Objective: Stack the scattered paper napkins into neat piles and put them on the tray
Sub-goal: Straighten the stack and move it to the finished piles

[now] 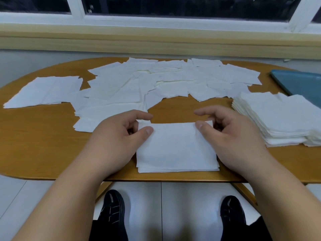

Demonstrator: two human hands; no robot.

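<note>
- Left hand point(119, 134) and right hand point(231, 134) pinch the small pile's point(175, 150) far corners, 6 o'clock.
- Tall pile point(278, 119) at 3 o'clock, not yet on tray point(302, 84).
- Loose napkins point(156, 80) at 12 o'clock: most work left.

Wooden table point(43, 145); dark window point(173, 6) behind; white floor tiles point(182, 206) below.

A plain indoor room is shown, poss. a canteen or break rm; exact sort can't be fixed. It is suggested by an oval wood-laminate table point(43, 136), a white-framed window point(76, 7) w/ dark outside, a beige sill point(156, 40), white tiled floor point(182, 206), a blue tray point(298, 84) and napkins point(156, 79) spread in bulk.
</note>
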